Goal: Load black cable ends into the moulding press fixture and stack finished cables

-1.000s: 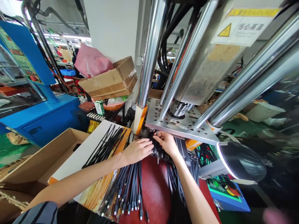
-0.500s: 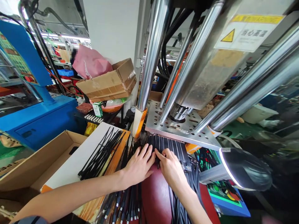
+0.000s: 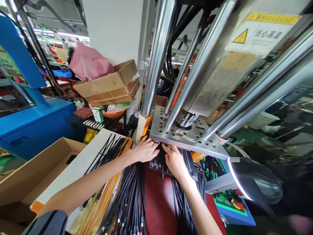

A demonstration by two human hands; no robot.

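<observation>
My left hand (image 3: 145, 150) reaches in under the front edge of the press's steel plate (image 3: 178, 130), fingers stretched forward and a gap beside the thumb. To its right, my right hand (image 3: 174, 160) points its index finger at the dark fixture (image 3: 158, 164) beneath the plate, its other fingers bent. Both hands are over the fixture, and I see nothing gripped in either. Black cables with light connector ends (image 3: 130, 199) hang in a bundle below my left hand. More black cables (image 3: 186, 199) hang on the right, partly behind my right forearm. Where the fingertips touch is partly hidden.
Several black cables (image 3: 105, 153) lie on a white board (image 3: 66, 182) at left, beside an open cardboard box (image 3: 46, 166). Steel columns (image 3: 158, 58) rise around the press. A lamp (image 3: 254, 179) and a blue control box (image 3: 234, 209) stand at right.
Both hands have moved forward, closer to the steel plate. The left has shifted slightly left, uncovering part of the fixture's front. The view has shifted slightly.
</observation>
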